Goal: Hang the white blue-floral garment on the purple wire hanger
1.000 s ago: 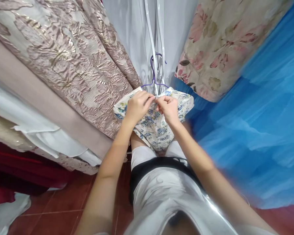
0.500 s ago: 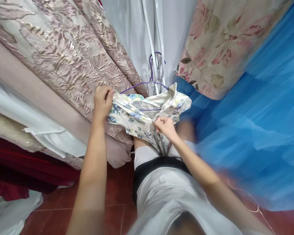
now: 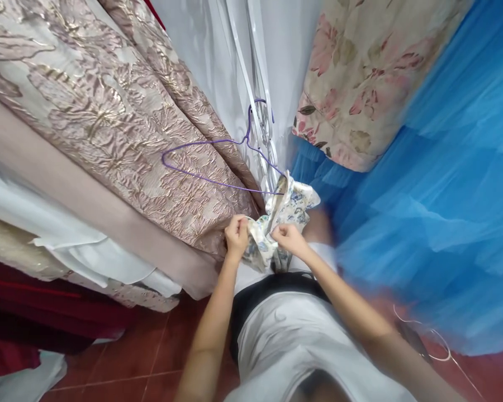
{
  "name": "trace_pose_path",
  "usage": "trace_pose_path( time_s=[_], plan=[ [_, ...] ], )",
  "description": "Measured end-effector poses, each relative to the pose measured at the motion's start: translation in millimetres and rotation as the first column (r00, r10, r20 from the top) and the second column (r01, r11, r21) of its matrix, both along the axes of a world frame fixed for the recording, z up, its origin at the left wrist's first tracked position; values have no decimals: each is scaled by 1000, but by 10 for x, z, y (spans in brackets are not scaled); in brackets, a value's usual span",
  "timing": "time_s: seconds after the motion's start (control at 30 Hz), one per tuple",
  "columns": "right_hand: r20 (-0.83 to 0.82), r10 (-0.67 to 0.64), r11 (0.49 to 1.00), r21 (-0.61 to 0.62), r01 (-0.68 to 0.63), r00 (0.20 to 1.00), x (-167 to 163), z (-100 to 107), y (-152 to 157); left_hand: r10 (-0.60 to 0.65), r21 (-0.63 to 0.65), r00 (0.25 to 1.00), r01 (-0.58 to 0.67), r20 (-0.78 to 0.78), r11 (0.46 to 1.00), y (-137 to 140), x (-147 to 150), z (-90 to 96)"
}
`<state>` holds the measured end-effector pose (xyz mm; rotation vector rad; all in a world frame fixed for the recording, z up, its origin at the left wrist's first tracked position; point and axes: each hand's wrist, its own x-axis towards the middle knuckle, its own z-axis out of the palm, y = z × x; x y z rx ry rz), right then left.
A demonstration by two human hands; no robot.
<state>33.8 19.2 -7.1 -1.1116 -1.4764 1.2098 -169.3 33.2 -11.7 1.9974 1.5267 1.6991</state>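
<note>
A white garment with a blue floral print hangs by one shoulder from a purple hanger. The hanger's left arm is bare, its hook among white straps. My left hand pinches the garment's loose shoulder, below the hanger. Close beside it, my right hand is closed on the garment's front edge. The cloth between my hands is bunched, and its lower part hangs down over my thighs.
Pink brocade fabric hangs on the left, white cloth with straps behind the hanger. At right hang a pink-flowered cloth and blue tulle. A thin white cord lies on the red tiled floor.
My left hand has moved right and down, taking the garment's left shoulder off the hanger. The hanger's left arm is now exposed. My right hand keeps its grip, slightly lower.
</note>
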Motion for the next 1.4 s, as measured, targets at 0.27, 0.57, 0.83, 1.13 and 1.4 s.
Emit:
trace_pose_path(
  time_s=[0.27, 0.57, 0.83, 1.13, 1.4],
  plan=[
    [97, 297, 913, 263, -312, 950, 375, 466, -220, -497, -168, 868, 489, -5, 856, -200, 761, 762],
    [5, 233, 941, 252, -227, 972, 709, 694, -390, -772, -271, 452, 891, 446, 365, -314, 616, 455],
    [70, -125, 841, 537, 69, 990, 1096, 892, -390, -726, -610, 681, 618, 100, 496, -268, 598, 103],
    [-267, -420, 701, 512, 497, 867, 1818, 856, 650, -421, -421, 843, 266, -334, 867, -146, 16, 482],
    [-224, -105, 950, 264, 164, 969, 1418, 1356, 1472, -369, -214, 880, 315, -300, 925, -426, 130, 920]
  ],
)
